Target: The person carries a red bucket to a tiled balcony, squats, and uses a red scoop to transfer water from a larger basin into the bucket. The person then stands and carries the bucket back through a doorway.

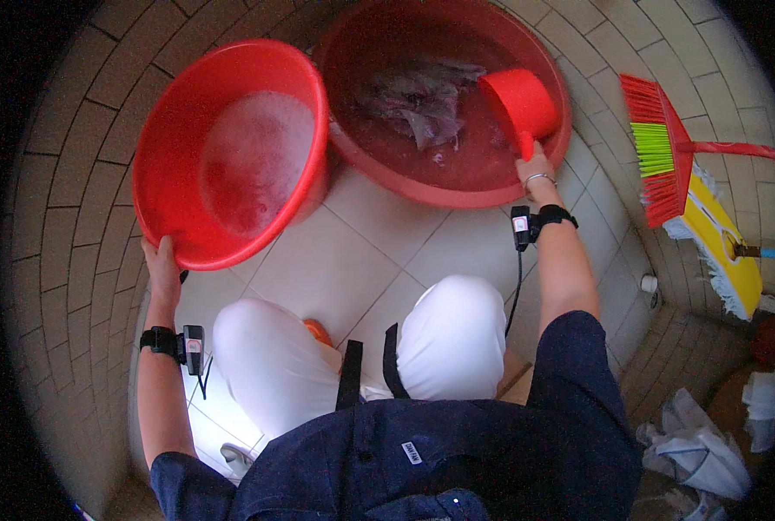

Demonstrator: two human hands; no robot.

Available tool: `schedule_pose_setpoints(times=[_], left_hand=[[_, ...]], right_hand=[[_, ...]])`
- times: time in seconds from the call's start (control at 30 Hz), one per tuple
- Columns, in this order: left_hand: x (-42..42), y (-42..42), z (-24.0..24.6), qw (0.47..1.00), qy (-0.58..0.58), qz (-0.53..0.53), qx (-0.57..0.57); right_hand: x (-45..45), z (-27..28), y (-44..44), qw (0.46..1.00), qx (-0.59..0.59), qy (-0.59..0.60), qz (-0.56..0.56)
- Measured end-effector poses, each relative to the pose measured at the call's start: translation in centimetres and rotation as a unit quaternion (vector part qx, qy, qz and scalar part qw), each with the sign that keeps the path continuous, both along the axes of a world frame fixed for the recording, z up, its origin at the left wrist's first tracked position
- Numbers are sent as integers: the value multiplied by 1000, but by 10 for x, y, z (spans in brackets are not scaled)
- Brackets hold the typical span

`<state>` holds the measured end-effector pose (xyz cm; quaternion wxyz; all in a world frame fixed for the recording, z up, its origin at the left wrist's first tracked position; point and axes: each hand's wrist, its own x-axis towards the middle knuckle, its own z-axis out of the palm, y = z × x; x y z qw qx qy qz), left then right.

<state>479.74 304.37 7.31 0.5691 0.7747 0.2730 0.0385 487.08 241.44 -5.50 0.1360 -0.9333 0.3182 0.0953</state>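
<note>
My left hand (pixel 163 260) grips the near left rim of a bright red plastic basin (pixel 159 156), which looks tilted and has sudsy water at its bottom. My right hand (pixel 538 172) holds the handle of a red plastic dipper (pixel 534 104). The dipper is over the right side of a larger, darker red tub (pixel 439 195); whether its far edge touches the water is not clear. Wet, pale grey cloth (pixel 426 107) lies in the tub's water, left of the dipper. The two vessels stand side by side, their rims close together.
A red and green broom (pixel 670 150) and a yellow flat mop (pixel 719 234) lean at the right wall. Crumpled white material (pixel 700 449) lies at the lower right. A small white cylindrical object (pixel 648 282) is near the right wall. Tiled walls curve around the floor.
</note>
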Motion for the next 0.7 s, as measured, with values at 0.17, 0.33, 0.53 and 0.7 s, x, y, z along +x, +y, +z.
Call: schedule_pose_setpoints(times=[0.17,0.33,0.53,0.7], left_hand=[[-2,1,-2,1000,0,3,-24],[2,14,-14,997,-50,-23,-50],[3,14,-13,997,-40,-23,-54],[2,5,-9,997,-59,-7,-45]], right_hand=[[-28,3,42,952,284,-56,-97],[-42,25,75,777,602,-43,-180],[-64,47,100,425,855,14,-295],[-68,99,114,420,885,5,-199]])
